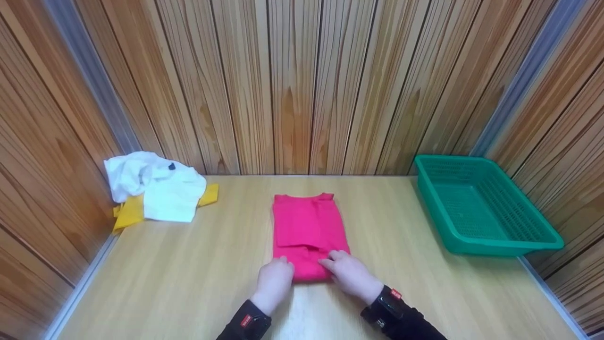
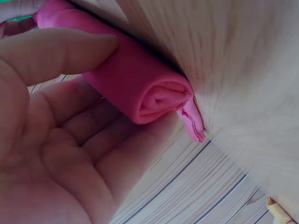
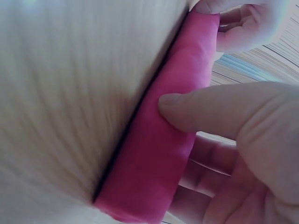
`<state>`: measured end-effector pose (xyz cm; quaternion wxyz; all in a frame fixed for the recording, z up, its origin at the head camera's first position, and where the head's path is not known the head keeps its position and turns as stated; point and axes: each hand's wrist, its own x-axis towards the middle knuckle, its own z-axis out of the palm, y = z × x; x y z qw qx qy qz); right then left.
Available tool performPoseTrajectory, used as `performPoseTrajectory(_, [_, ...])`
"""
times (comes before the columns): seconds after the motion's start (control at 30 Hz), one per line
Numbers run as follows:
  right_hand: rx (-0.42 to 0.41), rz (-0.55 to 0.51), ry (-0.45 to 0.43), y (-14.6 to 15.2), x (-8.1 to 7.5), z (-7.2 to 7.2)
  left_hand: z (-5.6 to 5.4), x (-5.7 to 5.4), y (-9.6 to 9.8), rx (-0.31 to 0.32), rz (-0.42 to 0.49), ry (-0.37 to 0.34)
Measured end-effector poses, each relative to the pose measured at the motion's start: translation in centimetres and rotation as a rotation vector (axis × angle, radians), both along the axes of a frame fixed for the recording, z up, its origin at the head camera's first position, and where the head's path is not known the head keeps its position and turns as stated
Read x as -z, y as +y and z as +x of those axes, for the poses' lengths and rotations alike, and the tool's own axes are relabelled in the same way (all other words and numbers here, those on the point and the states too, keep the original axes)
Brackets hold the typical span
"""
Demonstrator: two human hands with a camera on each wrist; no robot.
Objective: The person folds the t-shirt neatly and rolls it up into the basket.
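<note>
A folded pink shirt (image 1: 309,219) lies on the table in the middle of the head view, its neckline at the far end. The near end is rolled up, and the left wrist view shows the spiral of the roll's end (image 2: 161,100). My left hand (image 1: 275,278) grips the left part of this roll, thumb on the near side and fingers over the far side. On its right part, my right hand (image 1: 351,274) holds the roll the same way. In the right wrist view the right thumb (image 3: 187,109) presses against the cloth.
At the back left, a crumpled white garment (image 1: 170,196) lies over a yellow one (image 1: 130,215). A green plastic basket (image 1: 453,236) stands at the right by the wall. Wood-panelled walls (image 1: 292,94) close the table in at the back and both sides.
</note>
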<state>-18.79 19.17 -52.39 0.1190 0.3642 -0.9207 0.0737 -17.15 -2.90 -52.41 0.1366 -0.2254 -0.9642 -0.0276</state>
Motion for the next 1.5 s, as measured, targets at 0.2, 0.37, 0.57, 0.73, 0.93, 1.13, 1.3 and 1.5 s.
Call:
performPoseTrajectory(0.2, [-0.007,-0.012,-0.052,0.1,-0.5,0.3,0.1,-0.6,-0.7,0.049,0.034,-0.099])
performPoseTrajectory(0.37, [-0.019,-0.026,-0.116,0.3,-1.1,0.5,0.0,-1.1,-1.2,0.076,0.101,-0.171])
performPoseTrajectory(0.57, [-0.038,-0.024,-0.183,0.7,-1.6,0.4,-0.3,-1.4,-1.6,0.082,0.18,-0.223])
performPoseTrajectory(0.73, [-0.056,-0.022,-0.215,0.9,-1.8,-0.2,-0.9,-1.4,-1.9,0.07,0.253,-0.272])
performPoseTrajectory(0.93, [-0.013,-0.031,-0.308,0.9,-1.8,-1.2,-2.0,-1.5,-2.2,0.054,0.293,-0.339])
performPoseTrajectory(1.13, [0.033,-0.026,-0.282,1.0,-1.4,-1.8,-2.8,-1.5,-2.3,0.04,0.302,-0.369])
performPoseTrajectory(1.3, [0.054,-0.028,-0.226,1.1,-1.0,-2.2,-3.3,-1.5,-2.2,0.004,0.305,-0.385])
performPoseTrajectory(1.5, [0.095,-0.048,-0.178,1.2,-0.6,-2.6,-3.8,-1.4,-2.0,-0.036,0.297,-0.4])
